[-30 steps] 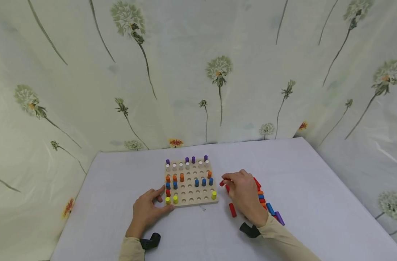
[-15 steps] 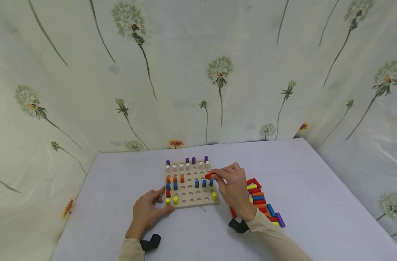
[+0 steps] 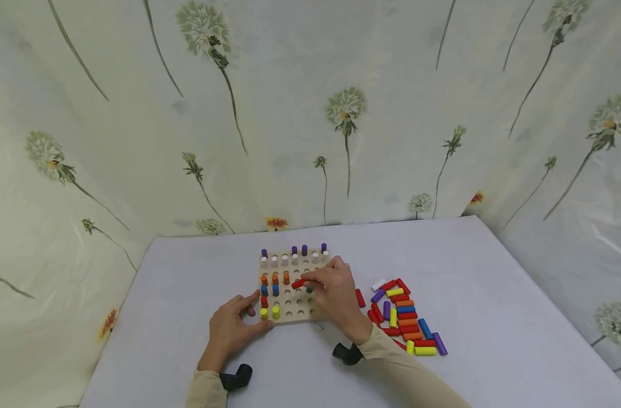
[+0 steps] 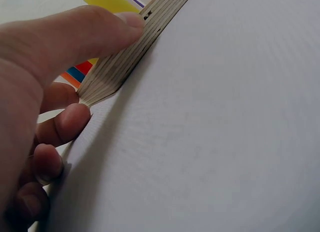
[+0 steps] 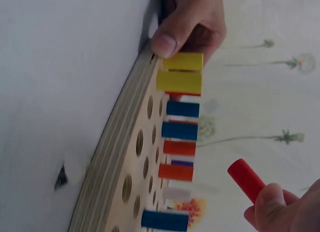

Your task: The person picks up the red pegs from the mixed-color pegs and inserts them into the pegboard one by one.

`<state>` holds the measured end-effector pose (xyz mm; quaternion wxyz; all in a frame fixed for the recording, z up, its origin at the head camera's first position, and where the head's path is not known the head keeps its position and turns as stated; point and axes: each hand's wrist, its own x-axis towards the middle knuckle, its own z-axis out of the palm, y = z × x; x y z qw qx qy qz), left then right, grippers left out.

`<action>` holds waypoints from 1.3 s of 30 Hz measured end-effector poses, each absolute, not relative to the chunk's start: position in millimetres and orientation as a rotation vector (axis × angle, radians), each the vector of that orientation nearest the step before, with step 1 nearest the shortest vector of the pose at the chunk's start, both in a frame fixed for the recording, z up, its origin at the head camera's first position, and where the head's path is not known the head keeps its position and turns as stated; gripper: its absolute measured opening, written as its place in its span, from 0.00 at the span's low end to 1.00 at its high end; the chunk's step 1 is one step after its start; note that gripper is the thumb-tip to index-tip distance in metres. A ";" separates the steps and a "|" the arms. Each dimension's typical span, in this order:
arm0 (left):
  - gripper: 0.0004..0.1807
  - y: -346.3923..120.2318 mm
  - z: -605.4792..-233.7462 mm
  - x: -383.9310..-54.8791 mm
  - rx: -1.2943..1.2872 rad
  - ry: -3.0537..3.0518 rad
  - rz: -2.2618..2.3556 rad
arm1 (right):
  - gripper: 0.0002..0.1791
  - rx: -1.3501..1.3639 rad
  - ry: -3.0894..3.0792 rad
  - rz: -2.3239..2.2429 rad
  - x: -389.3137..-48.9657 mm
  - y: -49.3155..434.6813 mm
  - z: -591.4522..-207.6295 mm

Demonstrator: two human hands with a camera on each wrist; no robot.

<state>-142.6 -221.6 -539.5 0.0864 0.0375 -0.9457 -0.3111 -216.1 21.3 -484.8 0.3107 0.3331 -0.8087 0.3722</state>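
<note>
A wooden pegboard lies on the table with rows of round holes and coloured pegs standing in some. My left hand holds its near left corner, thumb on the front edge and fingers at the left side. My right hand pinches a red peg between thumb and fingertips, tilted above the middle of the board. Two yellow pegs, a red peg, blue pegs and orange pegs stand at the left. My right hand hides the board's right part.
Loose red, yellow, blue, orange, purple and white pegs lie in a heap right of the board, among them a yellow peg and a purple peg. The white table meets a flowered cloth backdrop.
My right hand has carried the red peg left from beside the loose pegs to above the middle of the board. My left hand has stayed at the corner.
</note>
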 end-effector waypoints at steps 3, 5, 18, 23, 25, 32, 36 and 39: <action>0.44 -221.4 -538.9 -142.7 0.109 -2.814 -0.926 | 0.06 0.929 -2.147 0.965 -215.1 11.5 -487.5; 0.44 -221.5 -538.5 -142.8 0.105 -2.813 -0.917 | 0.06 0.953 -2.156 0.954 -214.2 5.6 -489.2; 0.44 -223.6 -540.8 -144.0 0.084 -2.797 -0.907 | 0.02 0.976 -2.324 0.778 -206.8 -21.6 -504.6; 0.44 -223.2 -540.5 -144.4 0.081 -2.801 -0.901 | 0.03 0.962 -2.355 0.740 -203.8 -26.4 -505.6; 0.44 -223.0 -539.9 -144.4 0.089 -2.808 -0.899 | 0.03 0.960 -2.357 0.716 -203.7 -28.0 -506.2; 0.45 -222.8 -537.8 -143.4 0.109 -2.827 -0.900 | 0.04 0.990 -2.337 0.629 -201.2 -33.9 -503.7; 0.45 -223.4 -538.0 -142.6 0.106 -2.825 -0.895 | 0.05 1.020 -2.329 0.577 -199.0 -37.1 -502.3; 0.44 -223.3 -539.0 -142.5 0.094 -2.812 -0.899 | 0.06 1.028 -2.332 0.522 -198.3 -39.4 -502.1</action>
